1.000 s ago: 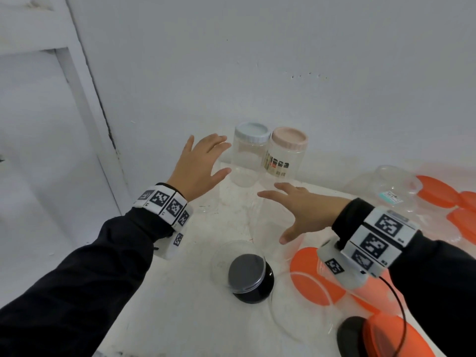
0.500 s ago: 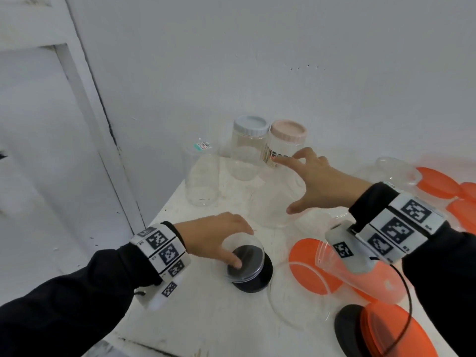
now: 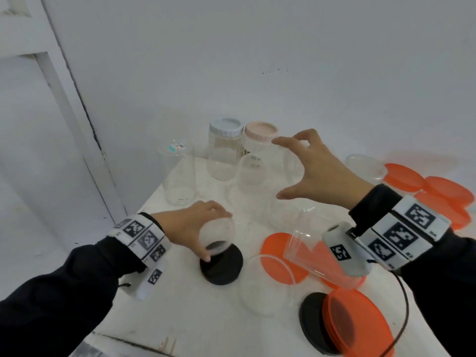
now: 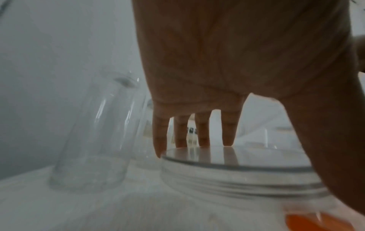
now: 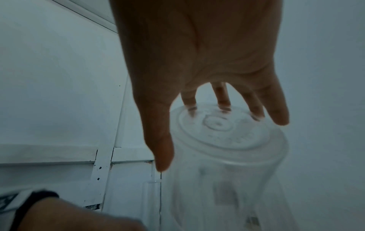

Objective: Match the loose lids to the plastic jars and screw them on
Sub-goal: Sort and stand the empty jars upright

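Two bare hands out over a white table (image 3: 180,318), each at a clear plastic jar. Nearest, right of and below the left grip, an orange lid (image 3: 358,328) overlapping a second black lid (image 3: 310,320). Left hand (image 3: 188,228) curled round a small clear jar (image 3: 219,234), fingers over the far side, thumb on the near side; low, wide and see-through, with ridged rings round its wall in the wrist view. Directly beneath that grip, a round black lid (image 3: 224,266) flat on the table; touching the jar or not, cannot tell. Farther on, right hand (image 3: 319,173) raised, spread and arched over a larger clear jar (image 5: 227,140) turned base up, moulded circles showing on the base; fingertips (image 5: 223,100) at the base's far edge, thumb (image 5: 160,148) beside the wall; actually holding or only touching, cannot tell. Beyond the right fingertips, two upright jars side by side, one with a pale blue lid (image 3: 226,127), one with a pink lid (image 3: 261,130). Beyond the left grip, a tall lidless jar (image 3: 179,176).
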A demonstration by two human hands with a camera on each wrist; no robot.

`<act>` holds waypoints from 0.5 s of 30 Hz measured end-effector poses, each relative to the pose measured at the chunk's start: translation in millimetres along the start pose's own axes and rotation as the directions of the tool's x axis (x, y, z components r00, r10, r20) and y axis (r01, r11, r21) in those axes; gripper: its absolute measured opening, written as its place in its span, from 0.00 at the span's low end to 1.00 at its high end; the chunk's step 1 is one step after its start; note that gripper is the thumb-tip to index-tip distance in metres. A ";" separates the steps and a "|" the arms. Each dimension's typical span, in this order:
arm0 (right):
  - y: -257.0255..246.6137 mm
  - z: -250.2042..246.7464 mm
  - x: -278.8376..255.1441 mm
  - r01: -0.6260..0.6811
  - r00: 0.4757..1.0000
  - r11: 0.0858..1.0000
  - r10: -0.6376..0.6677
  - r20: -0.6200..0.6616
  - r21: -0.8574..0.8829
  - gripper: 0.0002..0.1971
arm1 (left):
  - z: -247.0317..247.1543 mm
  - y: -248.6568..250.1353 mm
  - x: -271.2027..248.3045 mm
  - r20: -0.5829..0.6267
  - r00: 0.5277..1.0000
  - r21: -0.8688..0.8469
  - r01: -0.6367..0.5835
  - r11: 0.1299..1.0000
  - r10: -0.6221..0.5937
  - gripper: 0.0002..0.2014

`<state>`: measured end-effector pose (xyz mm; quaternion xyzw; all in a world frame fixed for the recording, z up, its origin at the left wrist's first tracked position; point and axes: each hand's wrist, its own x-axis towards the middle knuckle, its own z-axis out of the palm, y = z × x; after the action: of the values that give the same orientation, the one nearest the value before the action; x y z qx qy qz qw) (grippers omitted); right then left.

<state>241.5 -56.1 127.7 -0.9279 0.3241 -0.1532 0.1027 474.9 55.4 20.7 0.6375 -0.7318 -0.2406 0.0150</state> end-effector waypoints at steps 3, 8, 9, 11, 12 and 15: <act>8.7 -16.4 -17.8 -0.014 0.994 0.998 0.020 -0.103 0.058 0.47 | -22.5 11.9 -1.3 -0.148 0.989 -0.068 -0.002 0.998 -0.009 0.48; 34.3 -43.5 -55.4 -0.069 0.972 0.987 0.099 -0.214 0.146 0.46 | -38.7 59.4 5.9 -0.315 0.948 -0.117 -0.076 0.990 0.036 0.48; 41.5 -48.6 -63.4 -0.075 0.966 0.983 0.113 -0.233 0.166 0.45 | -40.4 71.3 9.0 -0.346 0.937 -0.129 -0.097 0.987 0.047 0.48; 57.4 -58.7 -79.8 -0.098 0.955 0.974 0.149 -0.258 0.202 0.42 | -42.3 94.1 18.2 -0.398 0.915 -0.146 -0.138 0.980 0.069 0.49; 66.3 -63.6 -88.2 -0.113 0.949 0.970 0.168 -0.266 0.213 0.40 | -42.3 105.9 23.5 -0.419 0.905 -0.151 -0.155 0.976 0.079 0.49; 95.9 -78.3 -114.3 -0.169 0.930 0.960 0.230 -0.287 0.221 0.41 | -39.9 140.6 40.5 -0.459 0.880 -0.135 -0.207 0.969 0.124 0.48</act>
<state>74.4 -64.6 147.9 -0.8399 0.4129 -0.3164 0.1550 350.3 14.1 96.6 0.6066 -0.7357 -0.1509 0.2608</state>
